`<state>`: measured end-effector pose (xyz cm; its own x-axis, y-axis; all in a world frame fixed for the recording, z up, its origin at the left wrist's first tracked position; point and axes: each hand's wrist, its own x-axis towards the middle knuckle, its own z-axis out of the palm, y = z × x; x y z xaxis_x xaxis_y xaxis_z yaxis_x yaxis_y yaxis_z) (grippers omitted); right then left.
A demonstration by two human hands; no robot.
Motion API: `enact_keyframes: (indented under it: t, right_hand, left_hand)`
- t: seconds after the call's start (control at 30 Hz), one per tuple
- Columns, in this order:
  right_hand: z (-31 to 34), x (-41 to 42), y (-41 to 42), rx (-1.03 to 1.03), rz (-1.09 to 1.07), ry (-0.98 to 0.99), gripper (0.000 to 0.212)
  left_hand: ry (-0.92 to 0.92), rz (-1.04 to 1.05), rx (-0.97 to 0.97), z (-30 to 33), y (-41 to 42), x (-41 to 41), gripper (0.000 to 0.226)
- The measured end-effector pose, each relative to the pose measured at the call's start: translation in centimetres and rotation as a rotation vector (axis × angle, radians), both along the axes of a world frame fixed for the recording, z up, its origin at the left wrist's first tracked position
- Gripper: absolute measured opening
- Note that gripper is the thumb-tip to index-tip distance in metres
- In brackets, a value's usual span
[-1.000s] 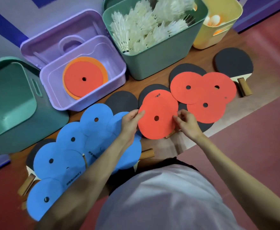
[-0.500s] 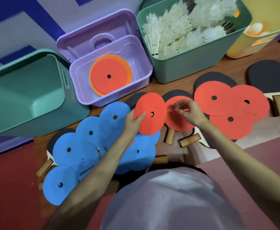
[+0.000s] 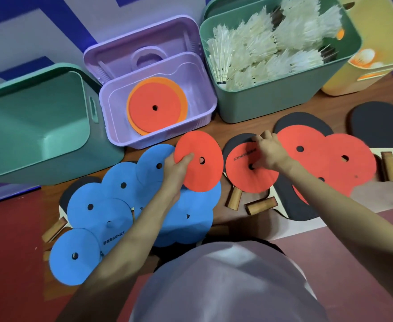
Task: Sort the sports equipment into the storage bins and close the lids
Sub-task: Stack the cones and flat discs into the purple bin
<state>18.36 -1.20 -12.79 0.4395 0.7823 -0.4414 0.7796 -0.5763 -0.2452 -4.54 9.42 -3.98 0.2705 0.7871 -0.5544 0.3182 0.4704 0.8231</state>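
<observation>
Looking down from the head camera, the left hand (image 3: 179, 165) pinches a red disc (image 3: 199, 161) by its left edge, thumb on top, and holds it tilted above the blue discs (image 3: 111, 205), just in front of the lilac bin (image 3: 158, 138). That bin stands open, its lid (image 3: 121, 54) propped behind, and already holds a red disc on an orange one (image 3: 154, 105). The right hand (image 3: 268, 151) has its fingers curled at the top edge of a second red disc (image 3: 251, 169), which lies on a black paddle (image 3: 235, 142); it appears to be gripping that edge, though the fingertips are partly hidden. More red discs (image 3: 330, 159) overlap to the right over other paddles. The green bin of shuttlecocks (image 3: 267, 98) and the yellow bin (image 3: 372, 73) stand behind; an empty teal bin (image 3: 39, 126) sits at left.

The step in hand looks like gathering red discs for the lilac bin. Next, the held disc probably needs carrying forward over the rim and laying flat on the stack, while the right hand peels its disc off the paddle without dragging the paddle along.
</observation>
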Motion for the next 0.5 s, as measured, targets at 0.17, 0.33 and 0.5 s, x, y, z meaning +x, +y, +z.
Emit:
enact_keyframes:
  t: [0.17,0.33,0.5]
  right_hand:
    - [1.2,1.0,0.3,0.246,-0.031,0.080,0.036]
    - [4.6,1.2,-0.7,0.270,-0.003,0.054,0.014]
    - [6.5,1.3,-1.9,0.687,-0.239,0.120,0.017]
  left_hand:
    - [0.011,0.030,-0.011,0.0,-0.3,-0.2,0.014]
    - [-0.030,0.114,-0.023,0.3,-0.2,-0.5,0.014]
    - [-0.025,0.157,-0.095,0.1,0.4,-0.2,0.019]
